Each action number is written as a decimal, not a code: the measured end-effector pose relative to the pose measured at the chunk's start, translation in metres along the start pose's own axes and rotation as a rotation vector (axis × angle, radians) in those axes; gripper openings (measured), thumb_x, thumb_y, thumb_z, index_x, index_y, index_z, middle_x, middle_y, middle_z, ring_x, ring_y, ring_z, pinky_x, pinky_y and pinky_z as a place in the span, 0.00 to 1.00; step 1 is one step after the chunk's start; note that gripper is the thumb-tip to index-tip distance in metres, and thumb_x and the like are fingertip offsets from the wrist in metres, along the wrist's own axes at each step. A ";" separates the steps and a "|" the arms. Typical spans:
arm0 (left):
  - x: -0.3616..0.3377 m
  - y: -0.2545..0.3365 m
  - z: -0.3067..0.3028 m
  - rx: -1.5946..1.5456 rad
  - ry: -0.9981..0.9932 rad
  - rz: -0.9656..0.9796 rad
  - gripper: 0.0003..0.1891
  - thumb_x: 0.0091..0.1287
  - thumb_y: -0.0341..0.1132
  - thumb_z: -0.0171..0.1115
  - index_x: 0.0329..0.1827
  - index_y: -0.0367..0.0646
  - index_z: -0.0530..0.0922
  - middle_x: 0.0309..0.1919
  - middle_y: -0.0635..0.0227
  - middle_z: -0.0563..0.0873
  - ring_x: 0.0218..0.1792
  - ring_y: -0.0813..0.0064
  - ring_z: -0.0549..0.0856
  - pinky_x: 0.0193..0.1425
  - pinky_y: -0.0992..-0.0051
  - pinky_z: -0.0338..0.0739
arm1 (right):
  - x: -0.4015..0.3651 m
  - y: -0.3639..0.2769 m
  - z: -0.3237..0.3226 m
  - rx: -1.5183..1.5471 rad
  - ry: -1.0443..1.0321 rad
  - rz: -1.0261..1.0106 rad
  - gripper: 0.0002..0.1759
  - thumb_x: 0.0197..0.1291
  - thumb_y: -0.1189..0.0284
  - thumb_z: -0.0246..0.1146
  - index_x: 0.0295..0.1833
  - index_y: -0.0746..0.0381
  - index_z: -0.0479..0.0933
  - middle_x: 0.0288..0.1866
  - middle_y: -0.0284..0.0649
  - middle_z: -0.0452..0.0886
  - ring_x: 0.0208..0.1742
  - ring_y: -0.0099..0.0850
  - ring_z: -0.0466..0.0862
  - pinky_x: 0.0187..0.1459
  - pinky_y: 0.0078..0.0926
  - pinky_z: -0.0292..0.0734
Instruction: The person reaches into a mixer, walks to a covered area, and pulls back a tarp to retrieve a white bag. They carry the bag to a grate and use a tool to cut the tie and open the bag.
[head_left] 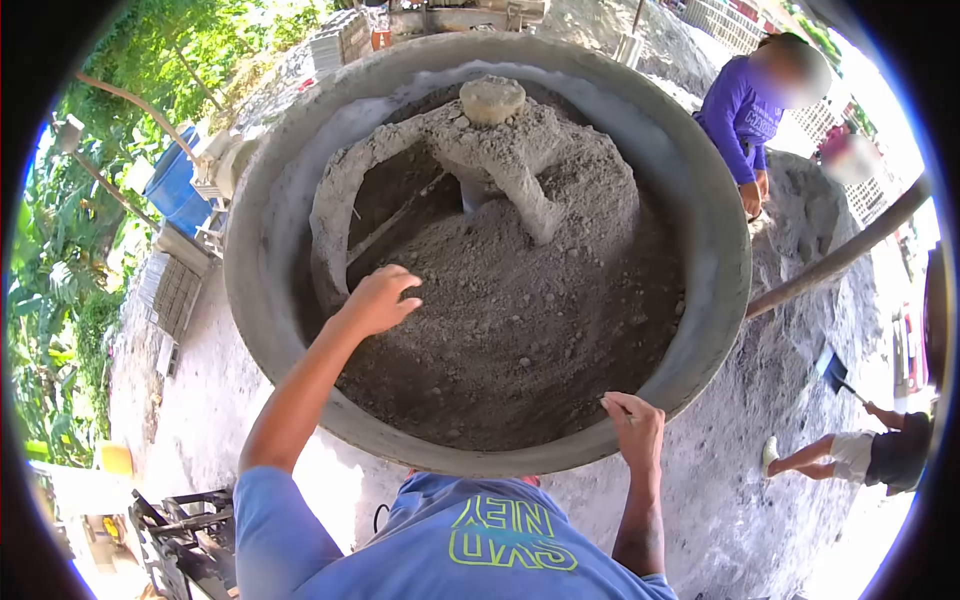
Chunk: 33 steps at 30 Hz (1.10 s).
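A large round mixer pan (248,290) stands before me, holding grey-brown sandy mix (480,320). A mixing arm assembly (545,215) caked with the mix rises from its middle, topped by a round cap (491,100). My left hand (380,302) is over the left part of the pan, fingers bent and apart, with nothing visible in it. At the near right rim, my right hand (637,425) has its fingers pinched together; whatever they hold, if anything, is too small to name.
A person in a purple top (740,110) stands at the right rim. Another person with a shovel (832,370) is lower right, on grey ground. A wooden pole (840,250) juts toward the pan. A blue barrel (178,185) and stacked blocks (172,290) are at left.
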<state>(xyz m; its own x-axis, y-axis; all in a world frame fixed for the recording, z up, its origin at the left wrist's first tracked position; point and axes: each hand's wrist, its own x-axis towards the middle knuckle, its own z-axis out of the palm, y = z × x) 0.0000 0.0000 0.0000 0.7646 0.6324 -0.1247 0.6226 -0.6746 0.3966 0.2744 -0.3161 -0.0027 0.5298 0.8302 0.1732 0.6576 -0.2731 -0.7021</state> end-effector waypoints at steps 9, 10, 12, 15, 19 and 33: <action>0.219 -0.043 0.106 -0.146 0.010 -0.056 0.39 0.54 0.63 0.50 0.64 0.46 0.58 0.62 0.56 0.62 0.62 0.55 0.62 0.62 0.54 0.58 | 0.015 -0.011 0.029 -0.091 0.341 0.376 0.06 0.50 0.73 0.62 0.31 0.66 0.79 0.20 0.39 0.79 0.20 0.22 0.77 0.26 0.19 0.70; 0.236 -0.044 0.117 -0.214 0.013 -0.248 0.40 0.54 0.65 0.49 0.65 0.47 0.57 0.62 0.57 0.61 0.62 0.56 0.61 0.62 0.53 0.57 | 0.018 -0.019 0.028 -0.082 0.359 0.428 0.06 0.50 0.73 0.62 0.30 0.66 0.78 0.18 0.37 0.77 0.19 0.20 0.75 0.24 0.18 0.69; 0.243 -0.041 0.133 -0.309 0.001 -0.495 0.42 0.54 0.66 0.48 0.65 0.48 0.55 0.63 0.57 0.60 0.63 0.56 0.60 0.62 0.52 0.56 | 0.021 -0.022 0.032 -0.092 0.318 0.472 0.06 0.51 0.73 0.61 0.30 0.66 0.78 0.16 0.35 0.76 0.18 0.18 0.74 0.22 0.17 0.67; 0.213 -0.034 0.136 -0.265 0.035 -0.407 0.40 0.53 0.63 0.51 0.63 0.46 0.59 0.62 0.56 0.62 0.61 0.54 0.63 0.61 0.54 0.58 | 0.020 -0.017 0.038 -0.150 0.369 0.455 0.06 0.53 0.73 0.61 0.31 0.65 0.77 0.15 0.32 0.73 0.17 0.16 0.70 0.20 0.16 0.64; 0.153 -0.031 0.134 -0.176 -0.131 0.068 0.33 0.50 0.52 0.59 0.59 0.48 0.66 0.58 0.54 0.66 0.58 0.54 0.67 0.59 0.57 0.63 | 0.019 -0.010 0.038 -0.183 0.386 0.416 0.07 0.54 0.72 0.60 0.32 0.65 0.77 0.15 0.31 0.69 0.15 0.16 0.66 0.18 0.16 0.60; 0.014 -0.160 -0.071 -0.061 -0.095 0.492 0.15 0.55 0.44 0.59 0.38 0.44 0.79 0.28 0.56 0.82 0.33 0.57 0.81 0.39 0.64 0.74 | 0.009 -0.027 0.055 -0.416 0.129 0.284 0.11 0.51 0.68 0.62 0.34 0.65 0.78 0.18 0.38 0.76 0.18 0.23 0.74 0.24 0.21 0.69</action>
<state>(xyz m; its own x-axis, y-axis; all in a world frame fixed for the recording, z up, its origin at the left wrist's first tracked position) -0.1010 0.1434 -0.0010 0.9785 0.2061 0.0095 0.1762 -0.8589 0.4809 0.2320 -0.2746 -0.0208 0.7630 0.6354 0.1182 0.6215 -0.6711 -0.4042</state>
